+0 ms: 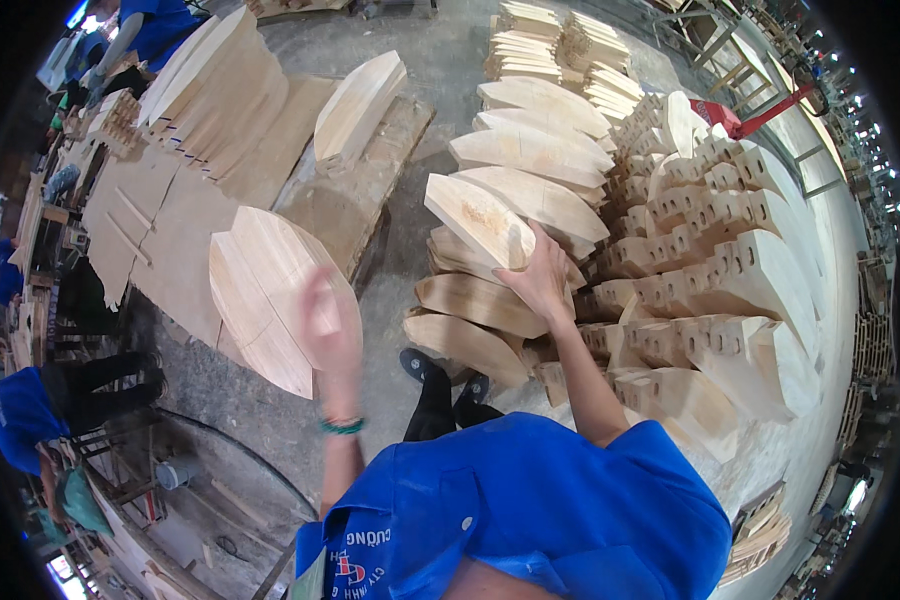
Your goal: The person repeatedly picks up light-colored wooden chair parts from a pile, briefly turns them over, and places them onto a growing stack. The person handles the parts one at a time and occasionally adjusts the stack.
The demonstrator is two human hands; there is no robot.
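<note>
My right hand (538, 278) is closed round the near end of a curved wooden board (478, 218), with the thumb on one side and the fingers on the other. The board is pale, with a brownish patch on its face, and lies tilted over stacks of similar curved boards (480, 305). My left hand (330, 318) is smeared by motion, so its fingers cannot be made out. It is over or beside the right edge of a pale wooden panel with pointed ends (265, 290), which shows seams along its length.
Rows of wooden pieces with slots (710, 265) stand on the right. A tall stack of panels (220, 100) and a single wooden block (360, 110) rest at the far left. A red pallet jack (725, 118) stands far right. Another person in blue (30, 415) bends at the left.
</note>
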